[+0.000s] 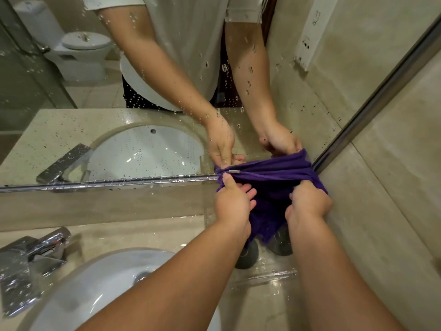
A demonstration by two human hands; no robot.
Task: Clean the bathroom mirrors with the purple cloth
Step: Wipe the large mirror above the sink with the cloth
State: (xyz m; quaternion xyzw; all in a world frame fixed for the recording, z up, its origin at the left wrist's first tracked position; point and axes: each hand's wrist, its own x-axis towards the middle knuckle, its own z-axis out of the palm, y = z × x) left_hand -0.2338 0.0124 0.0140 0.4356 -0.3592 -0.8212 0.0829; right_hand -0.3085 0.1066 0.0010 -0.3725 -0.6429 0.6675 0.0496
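1. Your purple cloth [269,185] is bunched against the lower right corner of the mirror [143,68]. Its top folds press on the glass and the rest hangs below the mirror's bottom edge.
2. Your left hand [235,203] pinches the left end of the purple cloth. The thumb points up at the mirror's bottom edge and the fingers reach across into the folds.
3. Your right hand [307,204] is clamped on a fistful of the purple cloth just under the mirror's lower right corner, fingers curled into the fabric.
4. Water drops [225,68] dot the mirror, thickest along its bottom edge and down its middle.
5. A metal strip [381,91] runs along the mirror's right side and meets the purple cloth at the corner.
6. Below the mirror, the wet stone surface [143,235] carries a white sink basin [95,285] and a chrome faucet [31,259], both well to the left of the corner.
7. Two dark round objects [248,258] stand on the surface below the mirror's right corner, under the hanging cloth and partly hidden by it. What they are cannot be told.
8. At its upper left, the mirror reflects a white toilet [81,53].
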